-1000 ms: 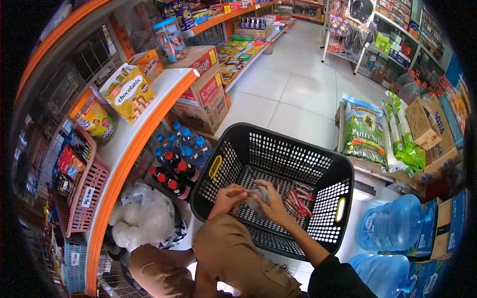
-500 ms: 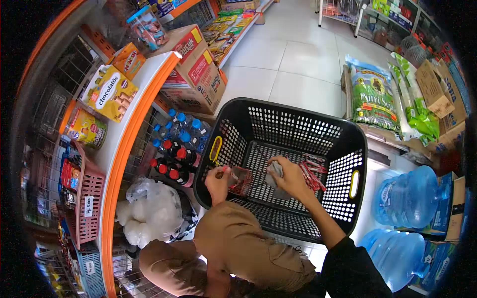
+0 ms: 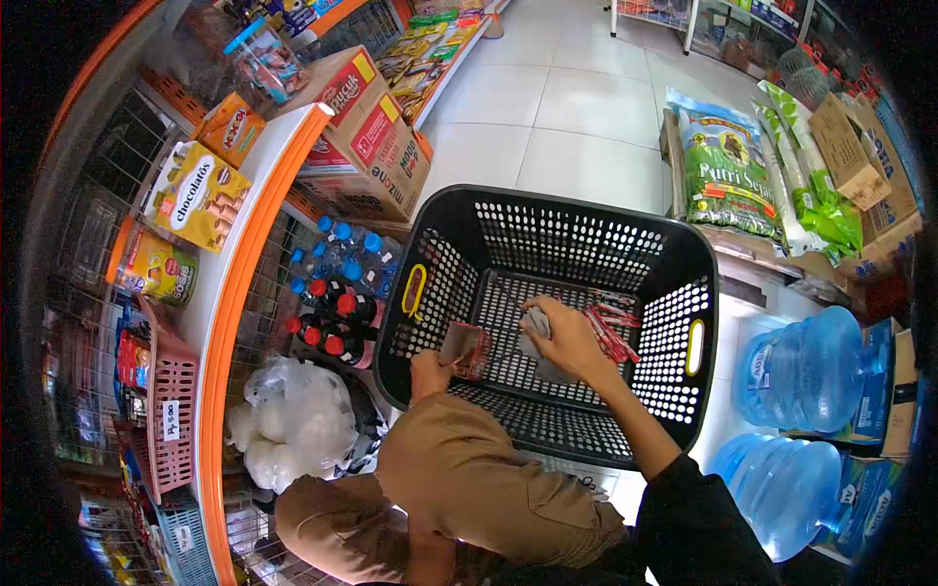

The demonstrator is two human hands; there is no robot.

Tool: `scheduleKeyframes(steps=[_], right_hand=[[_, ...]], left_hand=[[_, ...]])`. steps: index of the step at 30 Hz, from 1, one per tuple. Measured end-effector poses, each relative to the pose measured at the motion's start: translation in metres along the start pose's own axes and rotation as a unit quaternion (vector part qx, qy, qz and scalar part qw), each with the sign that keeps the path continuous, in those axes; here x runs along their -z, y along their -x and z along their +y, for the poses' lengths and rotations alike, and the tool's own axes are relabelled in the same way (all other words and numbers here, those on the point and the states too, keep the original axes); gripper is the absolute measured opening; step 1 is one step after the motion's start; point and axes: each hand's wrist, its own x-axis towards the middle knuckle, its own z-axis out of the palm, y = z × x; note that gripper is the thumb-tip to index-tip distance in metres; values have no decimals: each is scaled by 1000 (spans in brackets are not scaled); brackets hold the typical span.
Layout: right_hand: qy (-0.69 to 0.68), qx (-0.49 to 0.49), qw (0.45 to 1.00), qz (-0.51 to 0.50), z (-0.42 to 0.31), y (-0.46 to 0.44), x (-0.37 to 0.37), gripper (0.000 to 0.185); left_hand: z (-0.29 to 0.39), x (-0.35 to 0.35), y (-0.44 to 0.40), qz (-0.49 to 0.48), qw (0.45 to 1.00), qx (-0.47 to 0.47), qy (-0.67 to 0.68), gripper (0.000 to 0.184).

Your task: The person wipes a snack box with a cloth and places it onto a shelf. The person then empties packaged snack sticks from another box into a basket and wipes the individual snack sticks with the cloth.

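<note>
A large black perforated basket [image 3: 576, 202] stands in front of my knees. My left hand [image 3: 430, 373], at its near left side, is closed on a small see-through box with red parts [image 3: 473, 354]. Most of those fingers are behind the box. Over the middle of the basket, my right hand [image 3: 569, 339] grips a crumpled grey cloth [image 3: 539, 350], part of which hangs below the fingers. Several slim red-and-white packets [image 3: 612, 332] lie on the basket floor, to the right of that hand.
Left of the basket are capped bottles [image 3: 342, 305], a plastic bag of white round things [image 3: 298, 415] and an orange-edged shelf [image 3: 256, 264]. Large blue water jugs [image 3: 796, 371] stand at the right, below a rice sack [image 3: 725, 171]. White floor tiles [image 3: 586, 107] lie beyond.
My left hand has shifted its hold, and the box now shows a broad flat side. The right hand keeps the cloth, slightly left of before. The whole view has shifted a little.
</note>
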Motion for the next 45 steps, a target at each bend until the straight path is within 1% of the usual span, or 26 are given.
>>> scheduleKeyframes(steps=[2, 3, 6, 8, 10, 13, 14, 17, 21, 22, 23, 25, 27, 28, 29, 31, 34, 37, 38, 40, 41, 43, 45], right_hand=[[6, -8, 1000, -1, -2, 0, 2, 28], [9, -13, 1000, -2, -2, -1, 4, 28], [22, 5, 1000, 18, 8, -4, 11, 26], [70, -21, 997, 40, 18, -8, 21, 25], [97, -41, 993, 60, 36, -11, 36, 24], [156, -100, 977, 104, 72, -8, 51, 25], [177, -90, 972, 125, 86, -7, 55, 27], [236, -167, 950, 118, 122, 2, 59, 25], [256, -262, 930, 18, 158, 20, 44, 27], [245, -300, 921, -34, 162, 21, 38, 30], [286, -194, 936, -63, 233, 35, 10, 32], [244, -263, 920, -161, 201, 38, 4, 29], [249, -249, 922, -159, 198, 45, -25, 28], [265, -193, 921, -210, 200, 45, -37, 25], [301, -132, 917, -227, 200, 47, -52, 34], [241, -160, 932, -219, 174, 52, -74, 56], [225, -153, 944, -188, 184, 61, -113, 79], [192, -233, 921, -245, 190, 64, -112, 74], [184, -216, 930, -233, 198, 67, -112, 73], [227, -166, 926, -252, 274, 75, -135, 73], [250, -140, 922, -260, 294, 76, -141, 72], [220, -126, 949, -189, 294, 79, -141, 63], [207, -70, 967, -132, 295, 69, -143, 57]], left_hand=[[-18, -22, -8, 19, 999, 26, 23, 25], [-16, -21, -7, 29, 998, 39, 34, 24], [-11, -10, -6, 20, 999, 7, 31, 24], [-12, -13, -14, 41, 997, -13, 61, 24], [-15, -18, -18, 71, 991, -54, 95, 27], [-16, -22, -18, 99, 988, -97, 73, 27], [-22, -27, -19, 115, 979, -150, 77, 27], [-12, -18, -19, 69, 991, -78, 88, 29], [-16, -23, -24, 93, 987, -92, 97, 26], [-16, -21, -23, 97, 985, -97, 101, 26], [-15, -21, -22, 101, 984, -102, 105, 26], [-14, -20, -20, 106, 982, -107, 112, 26], [-10, -16, -17, 109, 981, -104, 121, 26], [-12, -18, -19, 113, 980, -111, 119, 26], [-14, -20, -21, 117, 979, -117, 116, 26], [-12, -19, -21, 119, 977, -125, 125, 26], [-10, -18, -19, 103, 974, -131, 153, 27], [-13, -20, -20, 99, 976, -132, 141, 28], [-12, -20, -19, 96, 978, -119, 139, 28], [-9, -15, -18, 99, 978, -124, 137, 28], [-7, -13, -17, 101, 977, -127, 137, 28], [-4, -12, -14, 111, 974, -132, 150, 27], [-2, -11, -14, 118, 971, -134, 158, 25]])
